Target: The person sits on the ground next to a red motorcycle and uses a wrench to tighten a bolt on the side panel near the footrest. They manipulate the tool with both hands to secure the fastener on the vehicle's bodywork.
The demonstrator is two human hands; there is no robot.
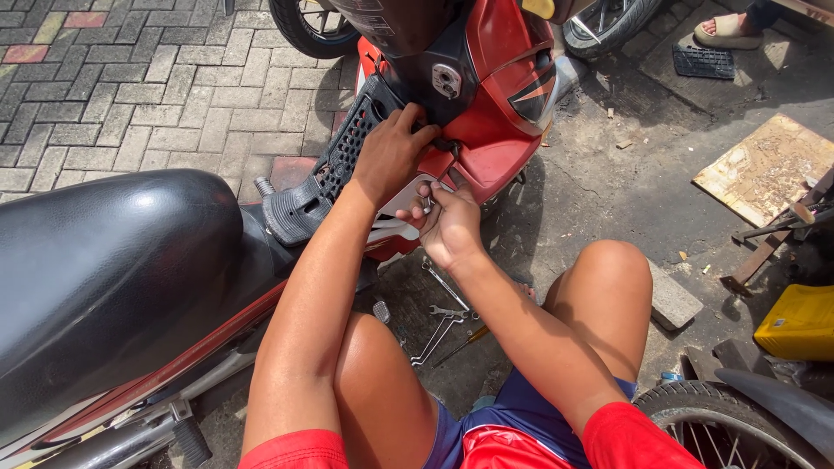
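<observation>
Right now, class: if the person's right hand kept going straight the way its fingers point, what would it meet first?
The right hand points up and slightly left, fingers already at the white side panel. Going on, it would most likely meet the red scooter body just beyond, close under the left hand. Depth is hard to judge from this one view.

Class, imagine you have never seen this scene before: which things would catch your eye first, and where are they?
First, the red scooter body at top centre, where the left hand presses on the black footboard panel and the right hand works just below it at the red fairing. Next, the glossy black seat filling the left side. Then the wrenches lying on the ground between the knees.
</observation>
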